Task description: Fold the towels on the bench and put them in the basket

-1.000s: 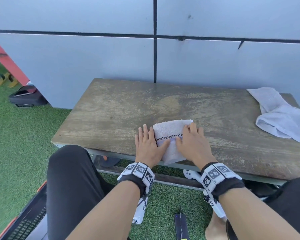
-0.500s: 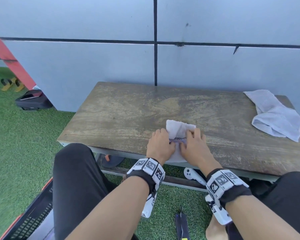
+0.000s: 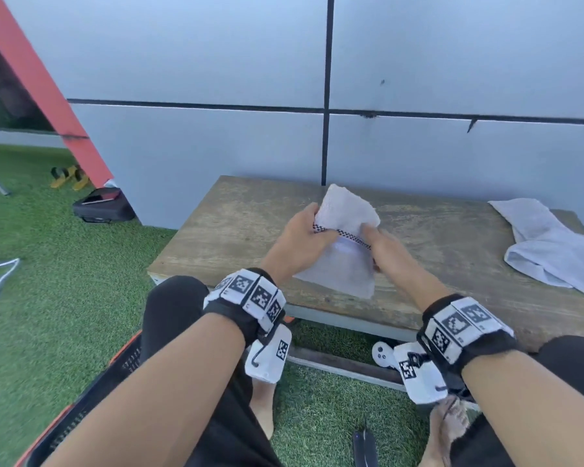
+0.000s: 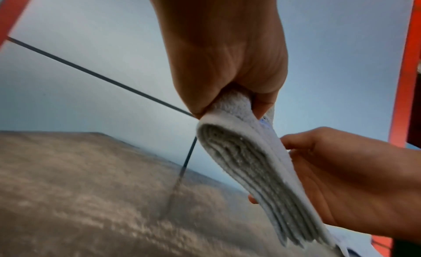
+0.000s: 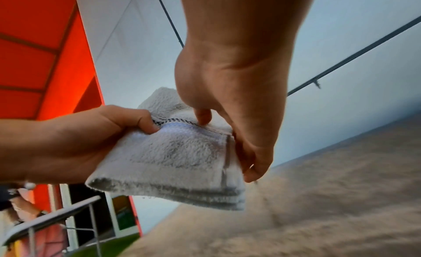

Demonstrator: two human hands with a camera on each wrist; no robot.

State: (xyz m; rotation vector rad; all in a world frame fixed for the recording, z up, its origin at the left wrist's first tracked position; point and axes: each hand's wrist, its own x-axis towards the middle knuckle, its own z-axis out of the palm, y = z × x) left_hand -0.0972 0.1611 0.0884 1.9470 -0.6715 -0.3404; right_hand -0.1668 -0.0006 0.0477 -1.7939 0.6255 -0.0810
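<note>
Lifted off the bench (image 3: 250, 227) since a moment ago, the folded towel (image 3: 343, 251) now hangs in the air between both hands. Left hand (image 3: 300, 244) and right hand (image 3: 385, 246) each have their grip clamped on it by the checked band. Folding looks done; next comes carrying it down-left to the basket (image 3: 91, 396). A second towel (image 3: 550, 247) lies unfolded, well apart.
</note>
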